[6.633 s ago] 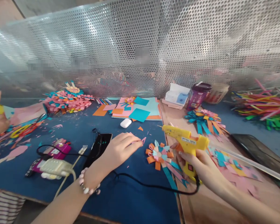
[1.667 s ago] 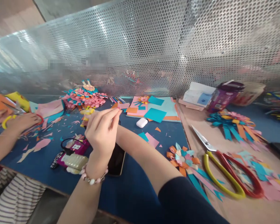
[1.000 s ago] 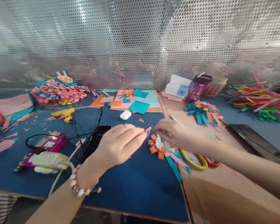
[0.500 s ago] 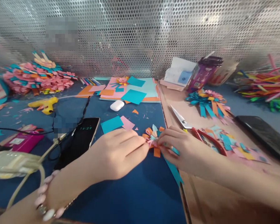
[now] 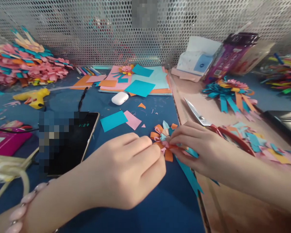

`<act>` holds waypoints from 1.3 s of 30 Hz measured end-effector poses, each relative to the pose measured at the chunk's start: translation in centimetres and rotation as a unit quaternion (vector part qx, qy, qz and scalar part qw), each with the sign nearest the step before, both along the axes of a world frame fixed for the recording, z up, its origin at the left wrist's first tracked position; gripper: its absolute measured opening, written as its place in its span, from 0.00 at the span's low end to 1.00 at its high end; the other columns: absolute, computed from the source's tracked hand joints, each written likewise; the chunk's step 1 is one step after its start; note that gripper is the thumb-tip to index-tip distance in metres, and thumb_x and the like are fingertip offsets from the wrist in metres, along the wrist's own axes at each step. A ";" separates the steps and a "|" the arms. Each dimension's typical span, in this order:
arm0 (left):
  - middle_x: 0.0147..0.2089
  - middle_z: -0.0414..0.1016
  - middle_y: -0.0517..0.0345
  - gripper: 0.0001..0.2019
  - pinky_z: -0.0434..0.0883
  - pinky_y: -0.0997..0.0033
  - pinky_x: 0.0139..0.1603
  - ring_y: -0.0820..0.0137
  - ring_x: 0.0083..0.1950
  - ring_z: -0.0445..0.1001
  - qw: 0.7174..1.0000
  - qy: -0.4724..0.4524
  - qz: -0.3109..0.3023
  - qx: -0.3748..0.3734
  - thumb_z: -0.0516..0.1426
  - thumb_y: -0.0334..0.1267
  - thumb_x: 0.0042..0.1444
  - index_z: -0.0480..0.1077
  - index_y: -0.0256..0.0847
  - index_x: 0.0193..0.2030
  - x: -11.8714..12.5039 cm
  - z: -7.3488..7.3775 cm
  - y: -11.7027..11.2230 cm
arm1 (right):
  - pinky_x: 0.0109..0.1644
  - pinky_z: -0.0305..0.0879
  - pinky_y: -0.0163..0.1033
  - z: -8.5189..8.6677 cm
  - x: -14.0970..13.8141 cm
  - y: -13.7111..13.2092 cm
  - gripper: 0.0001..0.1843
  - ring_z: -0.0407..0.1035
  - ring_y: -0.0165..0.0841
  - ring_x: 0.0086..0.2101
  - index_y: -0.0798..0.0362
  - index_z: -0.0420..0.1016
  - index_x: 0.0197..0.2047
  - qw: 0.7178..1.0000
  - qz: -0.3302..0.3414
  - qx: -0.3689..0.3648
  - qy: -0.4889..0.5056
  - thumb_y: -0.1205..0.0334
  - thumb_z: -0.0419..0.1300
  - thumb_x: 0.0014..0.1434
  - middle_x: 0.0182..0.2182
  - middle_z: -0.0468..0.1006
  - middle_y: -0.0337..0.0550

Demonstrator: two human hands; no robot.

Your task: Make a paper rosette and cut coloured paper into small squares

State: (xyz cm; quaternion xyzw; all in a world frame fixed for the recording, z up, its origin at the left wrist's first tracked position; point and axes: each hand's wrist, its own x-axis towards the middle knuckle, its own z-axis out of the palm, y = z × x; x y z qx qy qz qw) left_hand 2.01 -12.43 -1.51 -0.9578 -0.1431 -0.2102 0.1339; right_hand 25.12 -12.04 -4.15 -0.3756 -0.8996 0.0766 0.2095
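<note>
A person's left hand (image 5: 126,171), with a beaded bracelet (image 5: 19,212) at the wrist, is curled just beside a paper flower (image 5: 163,137); its fingertips are hidden behind the knuckles, so whether they grip anything cannot be told. The right hand (image 5: 196,142) pinches the flower's right side between thumb and fingers. The flower, orange, pink and pale blue, lies between the two hands, its blue ribbon (image 5: 190,178) trailing toward the wearer. Beneath is a dark blue tabletop (image 5: 145,210), bare in front of the hands; its right edge meets a brown board (image 5: 235,208) close beside the flower. Left of the hands lies a phone (image 5: 83,139); beyond the right hand, scissors (image 5: 199,115) rest on the board. Farther back are two paper scraps, teal and pink, a small white case (image 5: 120,98), a yellow glue gun (image 5: 35,97) and stacked coloured paper (image 5: 160,77). A perforated metal panel (image 5: 87,38) bounds the far side.
</note>
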 end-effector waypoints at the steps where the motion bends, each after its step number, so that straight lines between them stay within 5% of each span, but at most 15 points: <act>1: 0.36 0.77 0.54 0.12 0.76 0.63 0.41 0.65 0.42 0.75 1.000 0.000 0.000 0.001 0.48 0.30 0.61 0.73 0.42 0.38 0.1 -0.2 0.0 | 0.36 0.68 0.42 0.0 0.0 0.0 0.09 0.68 0.37 0.36 0.52 0.76 0.36 1.000 0.003 0.003 0.003 0.65 0.54 0.60 0.32 0.74 0.47; 18: 0.33 0.76 0.53 0.06 0.73 0.68 0.39 0.67 0.41 0.74 0.999 -0.019 -0.016 0.031 0.54 0.30 0.59 0.72 0.35 0.34 0.7 -1.6 0.7 | 0.36 0.67 0.40 -0.4 0.2 -0.2 0.09 0.67 0.36 0.35 0.55 0.77 0.34 0.999 0.011 0.053 0.000 0.66 0.55 0.61 0.31 0.75 0.48; 39: 0.33 0.77 0.53 0.10 0.74 0.69 0.38 0.69 0.39 0.75 0.999 -0.017 -0.005 0.033 0.52 0.30 0.61 0.72 0.35 0.32 0.9 -1.5 1.0 | 0.37 0.66 0.40 0.0 -0.1 -0.1 0.10 0.68 0.35 0.34 0.55 0.77 0.31 0.999 0.010 0.016 0.034 0.69 0.55 0.59 0.30 0.75 0.47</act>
